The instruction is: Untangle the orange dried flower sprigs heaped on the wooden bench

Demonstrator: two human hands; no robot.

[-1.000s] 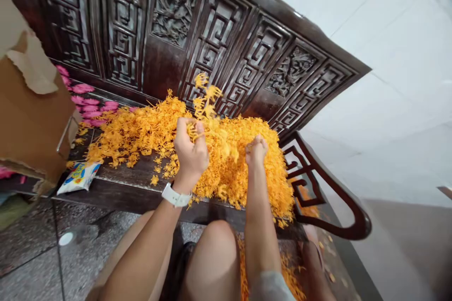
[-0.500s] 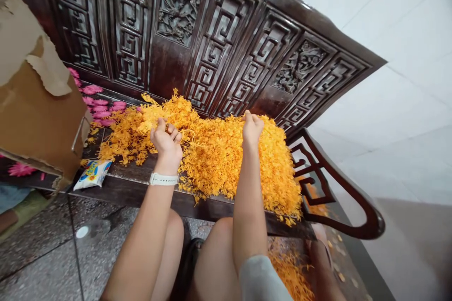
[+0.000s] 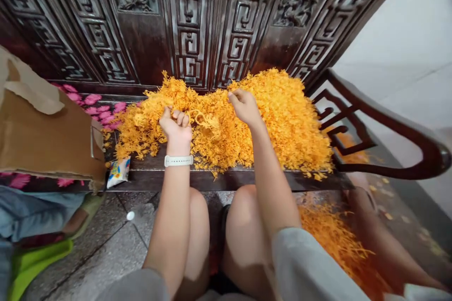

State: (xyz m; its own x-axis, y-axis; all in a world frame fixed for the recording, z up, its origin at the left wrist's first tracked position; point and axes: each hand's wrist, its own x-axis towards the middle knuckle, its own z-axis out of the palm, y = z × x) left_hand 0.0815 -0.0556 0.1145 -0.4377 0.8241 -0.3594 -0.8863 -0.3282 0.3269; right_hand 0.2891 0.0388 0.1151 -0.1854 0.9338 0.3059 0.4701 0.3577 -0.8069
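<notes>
Orange-yellow artificial flower pieces [image 3: 282, 117] lie heaped along a dark wooden bench seat [image 3: 148, 176]. My left hand [image 3: 177, 127], with a white watch band [image 3: 179, 160] on its wrist, is over the left part of the heap. Its fingers are curled in, and brighter yellow flower petals [image 3: 159, 103] show at its fingertips. To its right, a looped yellow strand [image 3: 199, 116] ends in a fringed flower piece [image 3: 211, 127]. Above the middle of the heap, my right hand [image 3: 244, 106] pinches thumb and fingers together. Whatever may be in that pinch is too small to make out.
A torn cardboard box [image 3: 52, 127] stands at the left, with pink flowers [image 3: 102, 112] behind it. A small printed packet [image 3: 118, 172] lies at the bench edge. The carved backrest [image 3: 144, 47] rises behind; a curved armrest [image 3: 399, 136] bounds the right. Other people's limbs show at both sides.
The view has swung downward and levelled. My right hand has turned inward to the left, closer to my left hand. The left hand remains curled at the flower pieces.
</notes>
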